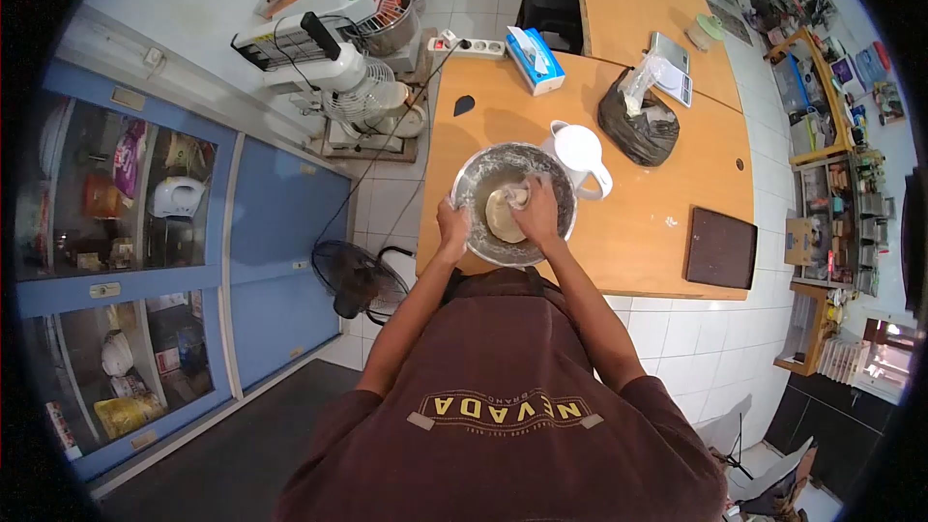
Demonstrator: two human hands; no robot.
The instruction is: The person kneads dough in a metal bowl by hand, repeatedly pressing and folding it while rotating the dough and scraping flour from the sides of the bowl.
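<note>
A round metal bowl (477, 178), its inside dusted with flour, stands at the near left of the wooden table (638, 261). My left hand (453, 226) grips the bowl's left rim. Inside the bowl lies a pale lump of dough (502, 219). My right hand (537, 211) reaches over the right part of the bowl, its fingers closed on the dough's upper right side. Touching or just beside the bowl's upper right rim is a white pitcher (578, 150) with its handle toward the right.
A black plastic bag (633, 133), a scale (674, 72), a blue box (537, 63) and a power strip (474, 47) lie farther back. At right is a dark tray (721, 248). Mixers (372, 87) and a black fan (353, 278) stand left of the table.
</note>
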